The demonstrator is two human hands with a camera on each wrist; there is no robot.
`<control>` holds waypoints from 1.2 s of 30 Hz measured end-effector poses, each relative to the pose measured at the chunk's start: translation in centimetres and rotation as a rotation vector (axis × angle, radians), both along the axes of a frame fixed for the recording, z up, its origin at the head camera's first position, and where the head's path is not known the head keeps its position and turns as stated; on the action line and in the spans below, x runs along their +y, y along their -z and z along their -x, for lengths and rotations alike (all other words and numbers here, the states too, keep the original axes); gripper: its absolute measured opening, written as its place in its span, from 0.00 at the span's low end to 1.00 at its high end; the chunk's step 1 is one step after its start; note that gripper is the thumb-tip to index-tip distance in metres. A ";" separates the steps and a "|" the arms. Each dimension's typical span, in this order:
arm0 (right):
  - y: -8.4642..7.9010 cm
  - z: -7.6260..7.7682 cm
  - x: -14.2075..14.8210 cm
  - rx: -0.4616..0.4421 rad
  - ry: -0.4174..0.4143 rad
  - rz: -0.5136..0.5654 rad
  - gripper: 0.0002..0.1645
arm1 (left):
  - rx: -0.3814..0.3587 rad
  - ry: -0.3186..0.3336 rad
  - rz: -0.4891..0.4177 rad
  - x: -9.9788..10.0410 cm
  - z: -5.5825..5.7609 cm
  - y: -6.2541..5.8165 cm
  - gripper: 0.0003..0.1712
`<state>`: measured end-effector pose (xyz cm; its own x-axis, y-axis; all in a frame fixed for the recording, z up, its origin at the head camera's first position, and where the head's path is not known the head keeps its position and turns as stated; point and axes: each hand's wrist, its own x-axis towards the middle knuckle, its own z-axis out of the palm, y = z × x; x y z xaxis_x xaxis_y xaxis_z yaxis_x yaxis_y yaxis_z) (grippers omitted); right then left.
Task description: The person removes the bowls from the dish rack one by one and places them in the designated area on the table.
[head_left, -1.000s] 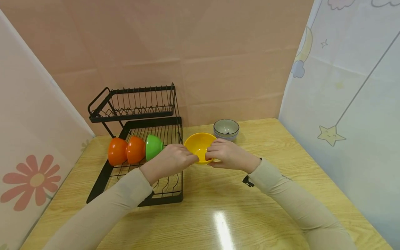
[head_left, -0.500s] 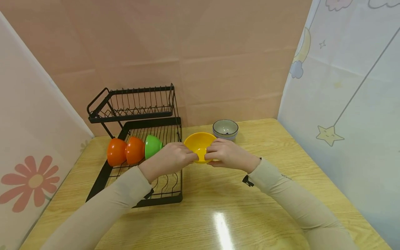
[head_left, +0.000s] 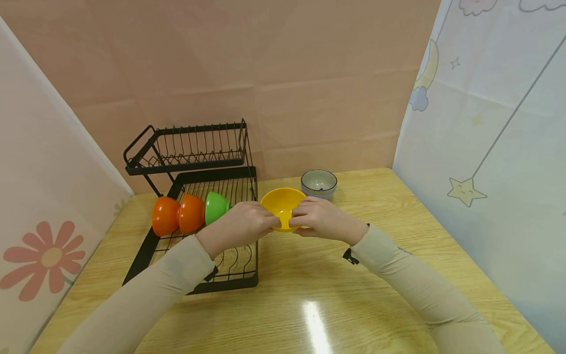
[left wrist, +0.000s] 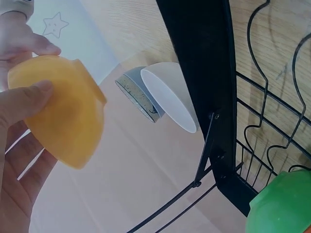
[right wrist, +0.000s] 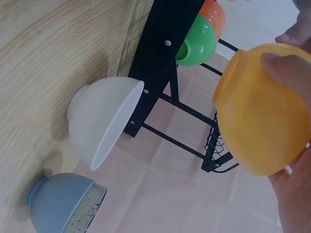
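Note:
A yellow bowl (head_left: 282, 199) is held up between both hands above the table, its mouth tilted toward the head camera. My left hand (head_left: 240, 223) grips its left rim, thumb on the outside wall in the left wrist view. On the opposite side my right hand (head_left: 326, 219) grips the rim, fingers curled over the edge. Seen from the right wrist, the yellow bowl's foot faces away from the palm. A white bowl (right wrist: 104, 114) stands on the table near the rack, hidden in the head view behind the yellow one. Beside it is a blue-grey bowl (head_left: 319, 183) with a speckled inside.
A black two-tier dish rack (head_left: 190, 167) stands at the left. Two orange bowls (head_left: 166, 216) and a green bowl (head_left: 216, 208) sit on their sides in a row on its lower tier. The wooden table (head_left: 376, 305) meets fabric-covered walls at the back and sides.
The head view has shifted very slightly. Both hands keep hold of the yellow bowl in nearly the same spot.

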<state>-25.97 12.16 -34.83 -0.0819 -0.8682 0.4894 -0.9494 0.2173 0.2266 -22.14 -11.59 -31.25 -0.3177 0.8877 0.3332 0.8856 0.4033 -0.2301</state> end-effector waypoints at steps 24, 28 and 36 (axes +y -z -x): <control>0.7 0.3 -0.1 -0.015 0.006 -0.020 0.12 | -0.395 -0.283 -0.265 -4.5 1.2 -5.4 0.07; 0.8 0.3 -0.1 -0.019 0.003 -0.023 0.13 | -0.535 -0.361 -0.237 -5.1 1.7 -4.7 0.07; 0.8 0.3 -0.2 -0.017 0.003 -0.046 0.12 | -0.718 -0.424 -0.178 -5.9 2.7 -2.7 0.10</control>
<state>-26.25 11.92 -35.63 -0.0925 -0.8897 0.4471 -0.9526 0.2098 0.2204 -24.86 -17.47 -28.55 -0.7988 0.5997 0.0468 0.5586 0.7107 0.4275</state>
